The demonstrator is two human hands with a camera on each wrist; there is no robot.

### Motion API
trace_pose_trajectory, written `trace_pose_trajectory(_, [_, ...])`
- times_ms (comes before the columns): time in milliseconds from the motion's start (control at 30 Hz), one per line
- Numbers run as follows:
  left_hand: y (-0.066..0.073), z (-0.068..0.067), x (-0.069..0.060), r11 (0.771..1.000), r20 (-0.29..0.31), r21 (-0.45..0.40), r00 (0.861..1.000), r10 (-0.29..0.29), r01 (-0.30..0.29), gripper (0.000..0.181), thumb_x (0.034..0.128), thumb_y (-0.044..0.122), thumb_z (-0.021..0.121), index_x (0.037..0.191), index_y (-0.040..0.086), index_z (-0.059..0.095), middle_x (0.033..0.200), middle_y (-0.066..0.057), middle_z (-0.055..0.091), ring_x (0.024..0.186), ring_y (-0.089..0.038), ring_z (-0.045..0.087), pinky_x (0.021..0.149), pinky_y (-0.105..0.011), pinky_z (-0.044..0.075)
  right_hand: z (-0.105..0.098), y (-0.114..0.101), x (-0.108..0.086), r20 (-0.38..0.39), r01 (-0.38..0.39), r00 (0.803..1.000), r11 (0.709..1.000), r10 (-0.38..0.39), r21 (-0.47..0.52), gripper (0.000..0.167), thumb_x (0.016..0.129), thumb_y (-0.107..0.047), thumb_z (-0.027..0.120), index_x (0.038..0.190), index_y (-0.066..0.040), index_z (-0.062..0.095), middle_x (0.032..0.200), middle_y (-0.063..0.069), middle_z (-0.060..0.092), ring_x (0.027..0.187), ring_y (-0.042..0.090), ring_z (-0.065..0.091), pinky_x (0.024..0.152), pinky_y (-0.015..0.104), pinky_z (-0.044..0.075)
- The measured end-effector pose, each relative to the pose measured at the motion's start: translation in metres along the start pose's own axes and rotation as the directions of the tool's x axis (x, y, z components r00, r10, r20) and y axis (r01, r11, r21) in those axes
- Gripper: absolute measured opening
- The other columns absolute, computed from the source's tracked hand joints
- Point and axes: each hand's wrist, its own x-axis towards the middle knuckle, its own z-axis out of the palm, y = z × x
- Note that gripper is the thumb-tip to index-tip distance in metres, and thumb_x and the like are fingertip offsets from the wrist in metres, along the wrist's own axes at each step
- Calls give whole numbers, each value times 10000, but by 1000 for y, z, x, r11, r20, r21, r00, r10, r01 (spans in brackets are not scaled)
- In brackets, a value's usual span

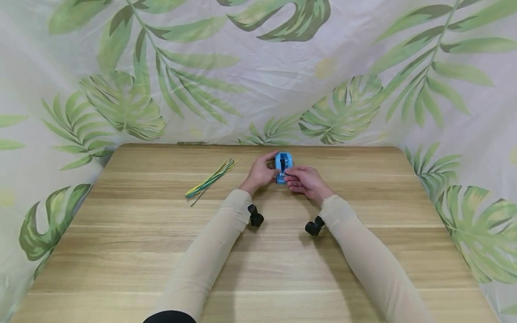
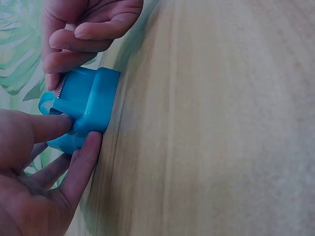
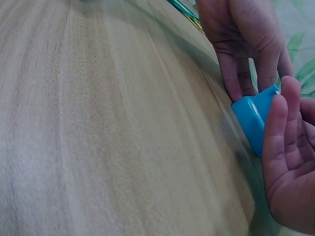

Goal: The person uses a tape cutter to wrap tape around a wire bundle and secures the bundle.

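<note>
Tape dispenser [image 1: 289,162], glossy blue and rounded, with a dark central recess [image 1: 282,165] and serrated cutting edge [image 2: 62,84], stands near the far edge of the tabletop [image 1: 274,269]. The left hand [image 1: 260,173] grips its left side, thumb and fingers clamped on it; the right hand [image 1: 307,181] meets its front; whether those fingers pinch anything cannot be told.

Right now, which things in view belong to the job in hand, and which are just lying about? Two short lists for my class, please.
In the job:
dispenser, blue
left hand, holding the dispenser
right hand, fingers at the dispenser's toothed edge

Apparently just about:
strips, green and yellow, touched by neither hand
cloth, leaf-patterned, a backdrop
</note>
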Motion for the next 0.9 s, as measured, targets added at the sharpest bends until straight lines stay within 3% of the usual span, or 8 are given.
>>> trace_pose_trajectory(333, [0, 3, 1, 1000, 0, 6, 1000, -2, 2, 666, 928, -97, 640, 1529, 106, 436, 1455, -147, 494, 1054, -291, 632, 654, -326, 592, -3, -2, -2, 6, -7, 1000, 1000, 8, -3, 117, 998, -142, 652, 1063, -46, 633, 755, 27, 712, 597, 99, 655, 591, 241, 568])
trace_pose_trajectory(600, [1, 4, 1, 1000, -7, 18, 1000, -4, 4, 667, 924, -99, 640, 1527, 99, 436, 1442, -147, 508, 959, -251, 639, 625, -305, 577, -5, -3, -1, 7, -15, 1000, 1000, 15, -11, 144, 997, -151, 656, 1086, -39, 640, 776, 34, 715, 619, 108, 657, 611, 250, 571])
trace_pose_trajectory(900, [2, 1, 3, 999, -25, 36, 1000, 3, -2, 675, 904, -110, 646, 1518, 84, 446, 1439, -156, 519, 930, -268, 660, 637, -317, 589, -1, -9, 0, 3, 13, 1000, 1000, -13, -15, 98, 989, -159, 668, 989, -62, 660, 745, 24, 710, 593, 99, 647, 616, 249, 571])
